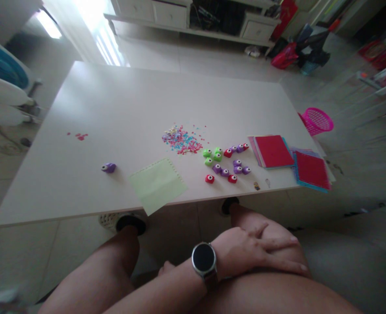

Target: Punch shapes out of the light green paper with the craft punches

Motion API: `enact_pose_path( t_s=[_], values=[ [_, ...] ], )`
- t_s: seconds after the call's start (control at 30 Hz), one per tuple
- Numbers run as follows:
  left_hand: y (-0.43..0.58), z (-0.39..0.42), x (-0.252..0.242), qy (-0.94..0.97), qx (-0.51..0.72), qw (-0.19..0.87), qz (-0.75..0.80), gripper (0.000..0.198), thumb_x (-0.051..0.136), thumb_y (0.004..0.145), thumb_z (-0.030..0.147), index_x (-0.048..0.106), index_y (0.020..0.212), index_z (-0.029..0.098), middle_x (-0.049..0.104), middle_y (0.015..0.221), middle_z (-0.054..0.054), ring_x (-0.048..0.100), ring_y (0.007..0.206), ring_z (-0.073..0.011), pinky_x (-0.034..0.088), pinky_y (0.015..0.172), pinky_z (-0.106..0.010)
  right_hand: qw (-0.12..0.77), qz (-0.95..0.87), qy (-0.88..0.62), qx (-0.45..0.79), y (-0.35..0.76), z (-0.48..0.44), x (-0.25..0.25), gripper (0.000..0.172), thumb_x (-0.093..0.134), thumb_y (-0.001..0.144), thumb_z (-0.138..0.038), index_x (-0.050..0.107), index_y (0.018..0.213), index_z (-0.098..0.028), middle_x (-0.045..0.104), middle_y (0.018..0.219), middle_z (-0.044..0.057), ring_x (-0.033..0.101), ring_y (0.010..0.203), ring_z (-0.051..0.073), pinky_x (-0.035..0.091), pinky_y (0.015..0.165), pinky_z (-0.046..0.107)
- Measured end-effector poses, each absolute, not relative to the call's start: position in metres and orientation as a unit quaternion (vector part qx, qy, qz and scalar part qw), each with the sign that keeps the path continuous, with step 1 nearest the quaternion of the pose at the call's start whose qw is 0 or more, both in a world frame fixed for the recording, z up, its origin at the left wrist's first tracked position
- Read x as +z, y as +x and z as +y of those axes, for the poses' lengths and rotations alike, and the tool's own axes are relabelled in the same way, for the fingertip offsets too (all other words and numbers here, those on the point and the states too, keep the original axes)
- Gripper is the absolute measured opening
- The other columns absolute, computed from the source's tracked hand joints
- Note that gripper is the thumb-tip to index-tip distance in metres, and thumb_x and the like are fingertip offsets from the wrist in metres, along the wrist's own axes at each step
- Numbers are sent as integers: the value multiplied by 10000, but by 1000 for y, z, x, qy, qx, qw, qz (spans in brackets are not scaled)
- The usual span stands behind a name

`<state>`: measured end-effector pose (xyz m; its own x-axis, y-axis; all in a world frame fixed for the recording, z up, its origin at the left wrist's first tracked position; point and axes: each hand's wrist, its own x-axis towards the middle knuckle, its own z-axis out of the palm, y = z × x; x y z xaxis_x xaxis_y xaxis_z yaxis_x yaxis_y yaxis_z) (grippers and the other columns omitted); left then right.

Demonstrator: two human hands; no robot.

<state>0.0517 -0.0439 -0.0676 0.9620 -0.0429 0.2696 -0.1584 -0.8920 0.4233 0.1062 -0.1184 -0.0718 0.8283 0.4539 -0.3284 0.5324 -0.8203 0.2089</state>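
My left hand (254,250) lies flat on my right thigh with its fingers stretched out and nothing in it. A dark round watch (203,258) sits on that wrist. My right hand does not show. On the white table (121,109) in front of my knees lie a light green paper sheet (156,183), which overhangs the near edge, a lone purple punch (108,167), a cluster of small green, purple and red punches (227,161), and a heap of coloured paper bits (181,140).
Two stacks of red and pink paper (273,150) (310,170) lie at the table's right end. A pink basket (317,121) stands on the floor beyond. A few red scraps (80,136) lie at the left. White cabinets (166,13) and bags line the far wall.
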Motion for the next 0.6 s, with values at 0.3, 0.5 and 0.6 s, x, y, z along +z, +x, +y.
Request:
enact_pose_path(
  t_s=[0.3,0.5,0.6],
  values=[
    [52,-44,-68,962,124,236,-58,671,399,1107,141,373,1685,481,198,1848,67,551,1520,-316,706,730,-296,253,246,933,-77,102,-113,-74,473,422,1093,-280,712,1461,-218,286,1775,165,70,1668,501,243,1126,926],
    [51,-44,-66,965,130,221,-55,646,305,1132,152,381,1684,479,206,1845,75,576,1498,-314,694,703,-278,241,260,926,-130,110,-118,-73,444,520,1071,-325,706,1473,-303,349,1759,102,95,1679,448,303,1163,864],
    [51,-43,-65,965,124,225,-54,673,372,1111,136,370,1685,487,195,1848,70,574,1499,-317,694,686,-275,217,244,937,-125,109,-115,-75,424,533,1064,-370,752,1411,-263,319,1769,122,77,1676,473,281,1159,880]
  ],
)
